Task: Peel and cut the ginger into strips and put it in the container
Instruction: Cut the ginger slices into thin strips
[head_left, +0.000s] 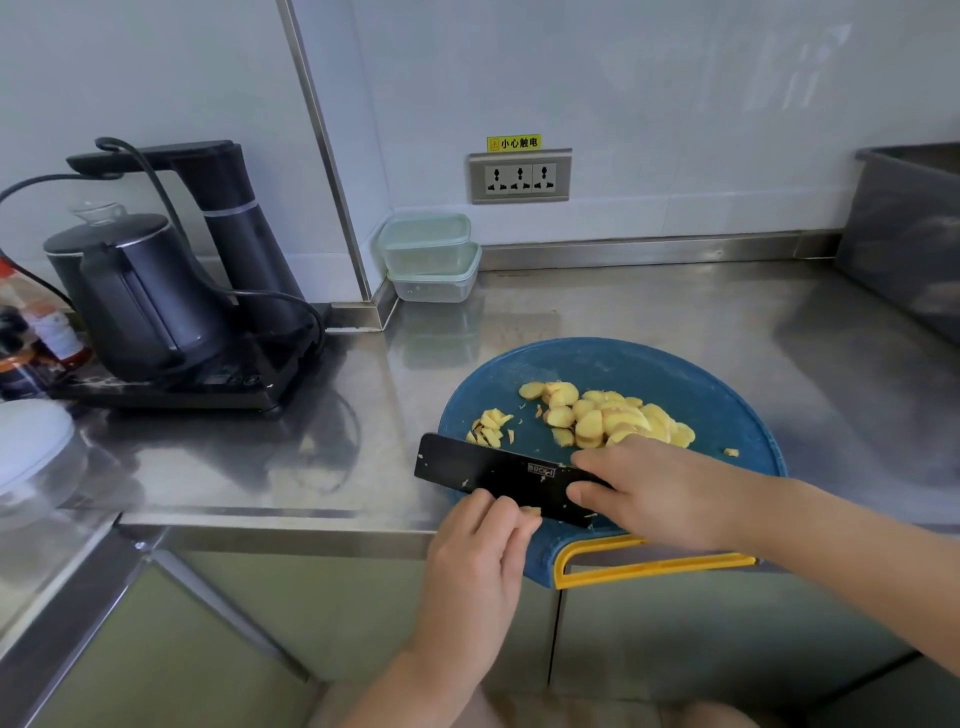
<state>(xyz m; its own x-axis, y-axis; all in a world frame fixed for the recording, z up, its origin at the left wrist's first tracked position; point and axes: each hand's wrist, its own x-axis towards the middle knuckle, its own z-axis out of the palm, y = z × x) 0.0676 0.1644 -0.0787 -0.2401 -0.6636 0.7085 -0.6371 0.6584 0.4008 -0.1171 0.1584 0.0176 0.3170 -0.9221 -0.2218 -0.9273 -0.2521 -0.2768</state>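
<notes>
Nearest me, my left hand (478, 551) curls its fingers against the near edge of the black knife (483, 470), with a ginger scrap (531, 512) at their tips; whether they pinch it I cannot tell. My right hand (660, 493) grips the knife, thumb and forefinger on the blade. Behind it, ginger slices (608, 415) and a few strips (491, 428) lie on the blue cutting board (649, 364), lower centre of the steel worktop (675, 306). Two stacked containers (431, 260) stand at upper centre, a kettle (140, 296) at left.

Right hand (660, 499) grips a black knife (483, 467) over a blue cutting board (623, 364) holding ginger slices (613, 415); left hand (478, 551) touches the blade.
</notes>
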